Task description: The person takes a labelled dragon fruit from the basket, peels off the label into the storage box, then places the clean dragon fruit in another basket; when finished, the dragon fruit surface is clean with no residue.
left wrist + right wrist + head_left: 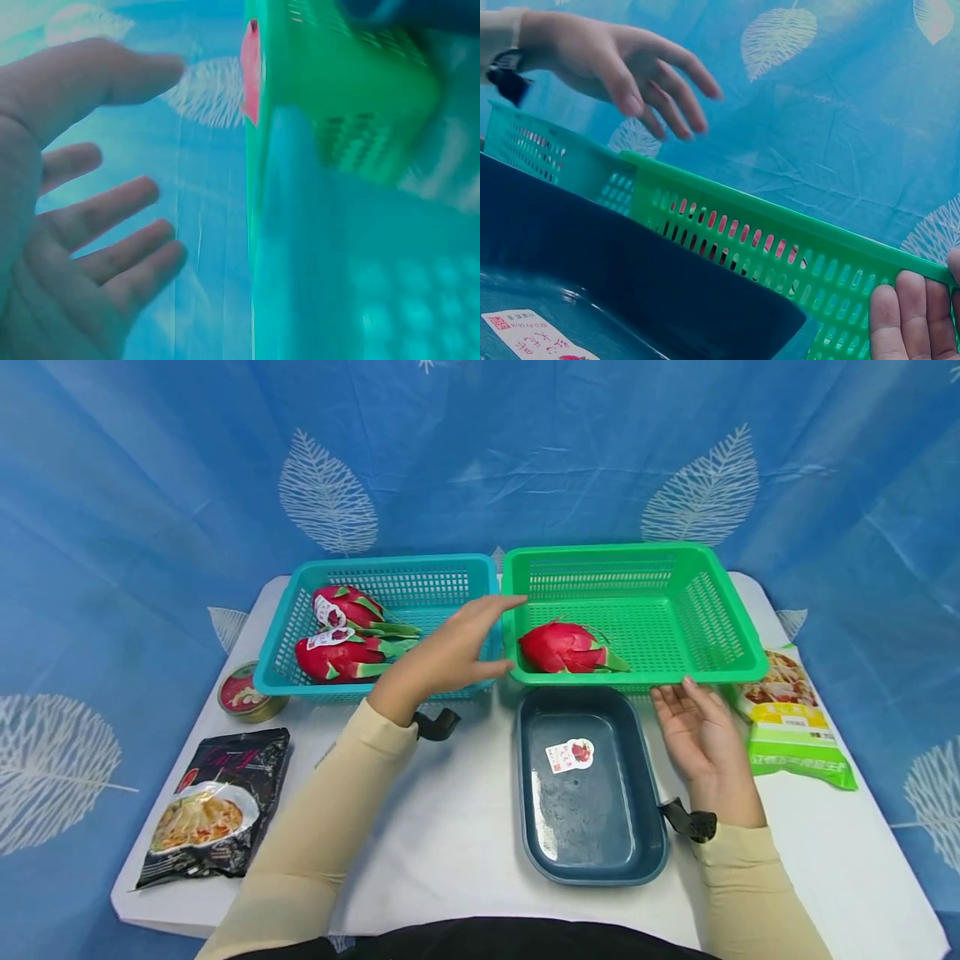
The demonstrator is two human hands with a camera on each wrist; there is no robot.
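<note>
My left hand [450, 652] hovers above the meeting edges of two baskets, thumb and fingers spread and nothing between them. In the green basket [742, 602], just right of its fingertips, lies a red dragon fruit [558, 647]. My right hand [697, 735] has its palm turned up at the green basket's front side. In the right wrist view its fingers [913, 307] lie against the slotted outer wall, fingertips just under the rim. Inside the turquoise basket [273, 647] on the left are two dragon fruits [348, 606] bearing white stickers.
A dark blue tub [592, 810] with a fruit sticker [570, 755] inside stands in front of the green basket. To the left are a round can [247, 693] and a black food packet [217, 810]. A green food packet [798, 718] lies at right.
</note>
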